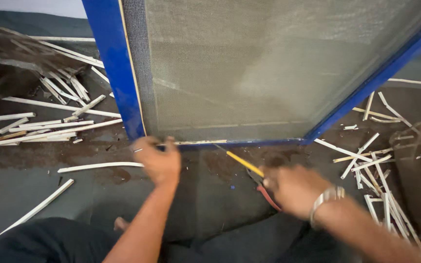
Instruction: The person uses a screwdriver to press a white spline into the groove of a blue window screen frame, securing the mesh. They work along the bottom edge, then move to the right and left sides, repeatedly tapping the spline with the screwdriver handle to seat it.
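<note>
A blue wooden frame (114, 73) with grey mesh (249, 68) stretched over it stands tilted on the dark floor in front of me. My left hand (158, 160) grips the frame's lower edge near its left corner, pinching the mesh and a thin pale strip there. My right hand (293, 190), blurred and wearing a metal wristwatch, holds a tool with a yellow shaft and red handle (249, 168). The tool's tip points at the bottom rail of the frame.
Several thin white wooden strips (49, 124) lie scattered on the floor to the left, and more strips (376, 170) lie to the right. Dark stains mark the floor. My dark-clothed legs (49, 241) fill the bottom of the view.
</note>
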